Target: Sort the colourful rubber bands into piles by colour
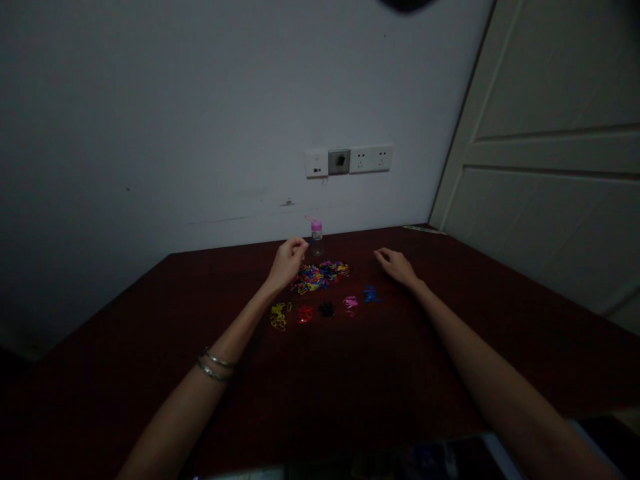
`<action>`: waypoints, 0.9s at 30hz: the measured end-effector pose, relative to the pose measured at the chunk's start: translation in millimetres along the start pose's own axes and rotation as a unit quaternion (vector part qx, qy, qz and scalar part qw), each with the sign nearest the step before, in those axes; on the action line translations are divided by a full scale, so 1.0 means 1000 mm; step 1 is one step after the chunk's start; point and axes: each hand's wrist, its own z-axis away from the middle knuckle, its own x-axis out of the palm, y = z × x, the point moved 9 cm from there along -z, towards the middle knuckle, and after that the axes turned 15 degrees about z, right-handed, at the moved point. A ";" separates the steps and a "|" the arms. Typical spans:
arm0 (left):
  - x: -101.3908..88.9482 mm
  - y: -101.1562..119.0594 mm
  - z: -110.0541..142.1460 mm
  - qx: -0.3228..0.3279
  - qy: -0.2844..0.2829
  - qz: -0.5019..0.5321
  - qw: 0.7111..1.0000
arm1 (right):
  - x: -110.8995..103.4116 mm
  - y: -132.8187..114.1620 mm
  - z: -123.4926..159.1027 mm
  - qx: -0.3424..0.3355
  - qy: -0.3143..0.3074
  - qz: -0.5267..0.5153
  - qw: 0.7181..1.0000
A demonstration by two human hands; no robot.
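My left hand point(289, 261) is closed in a pinch beside the left end of a mixed pile of small colourful pin-shaped clips point(320, 276). Whatever its fingertips may hold is too small to make out. My right hand point(397, 265) rests on the table right of the pile, fingers curled together, with nothing visible in them. In front of the pile lie separate small groups: yellow clips point(278, 317), red clips point(305, 314), black clips point(327, 309), pink clips point(351, 303) and blue clips point(371, 294). Behind the pile stands a clear bottle point(317, 248) with a pink cap.
The dark red table point(360, 373) reaches back to a pale wall point(200, 120). Wall sockets point(371, 159) sit above the bottle. A panelled door point(555, 220) stands at the right, and a flat strip point(424, 230) lies at the back right table edge.
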 end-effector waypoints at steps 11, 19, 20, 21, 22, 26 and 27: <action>0.127 -0.044 0.030 -0.026 -0.284 -0.144 0.947 | 0.010 0.015 -0.001 0.020 -0.004 -0.018 1.000; 0.162 -0.064 0.031 -0.043 -0.335 -0.177 0.925 | 0.006 0.012 0.001 0.015 0.009 -0.033 0.999; 0.164 -0.064 0.032 -0.046 -0.338 -0.177 0.923 | 0.006 0.012 0.001 0.017 0.007 -0.032 0.999; 0.166 -0.065 0.033 -0.049 -0.342 -0.174 0.922 | 0.006 0.012 0.001 0.019 0.004 -0.030 0.999; 0.168 -0.065 0.034 -0.051 -0.346 -0.171 0.921 | 0.006 0.012 0.001 0.021 0.002 -0.028 0.999; 0.171 -0.060 0.036 -0.046 -0.350 -0.162 0.921 | 0.006 0.012 0.002 0.022 0.001 -0.024 0.999; 0.168 -0.056 0.033 -0.041 -0.346 -0.160 0.923 | 0.006 0.013 0.002 0.024 0.001 -0.024 0.999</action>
